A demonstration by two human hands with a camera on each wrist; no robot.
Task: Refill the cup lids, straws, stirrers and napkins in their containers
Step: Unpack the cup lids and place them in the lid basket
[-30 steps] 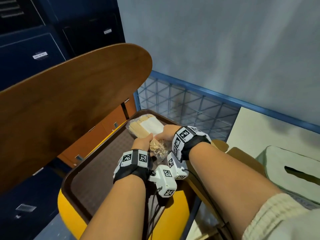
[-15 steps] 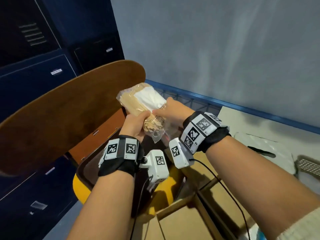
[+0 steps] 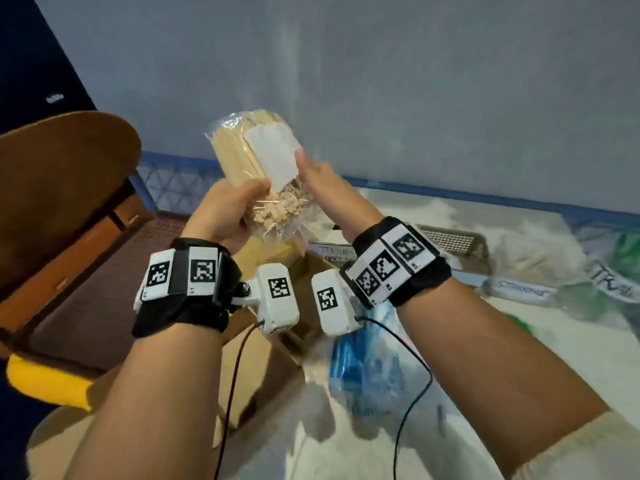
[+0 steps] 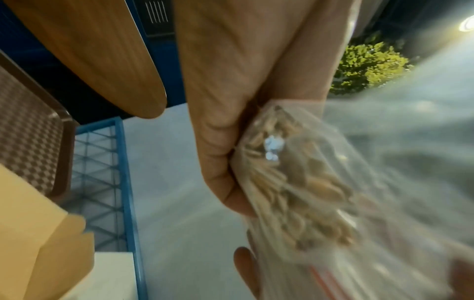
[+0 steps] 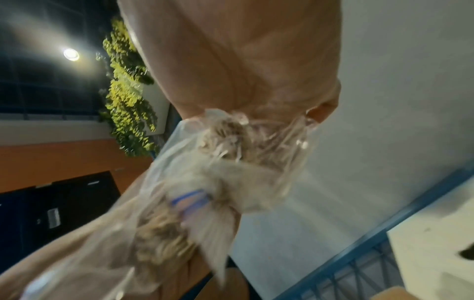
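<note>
two hands hold one clear bag of wooden stirrers (image 3: 254,168) in the air in front of me, above the cardboard box (image 3: 277,258) and left of the pale bench (image 3: 485,358). my left hand (image 3: 225,213) is wrapped around the lower part of the bag, fingers (image 4: 218,162) curled on its far side and thumb across the front, so the stirrer ends bunch just beside the palm. my right hand (image 3: 325,188) grips the bag's right edge, beside the white label (image 3: 273,157); from the right wrist view the plastic gathers under its fingers (image 5: 320,109). the bag stands nearly upright, tilted left. the loose mouth of the bag hangs below both hands. a brown tray (image 3: 104,289) lies lower left, a mesh basket (image 3: 453,240) sits on the bench.
</note>
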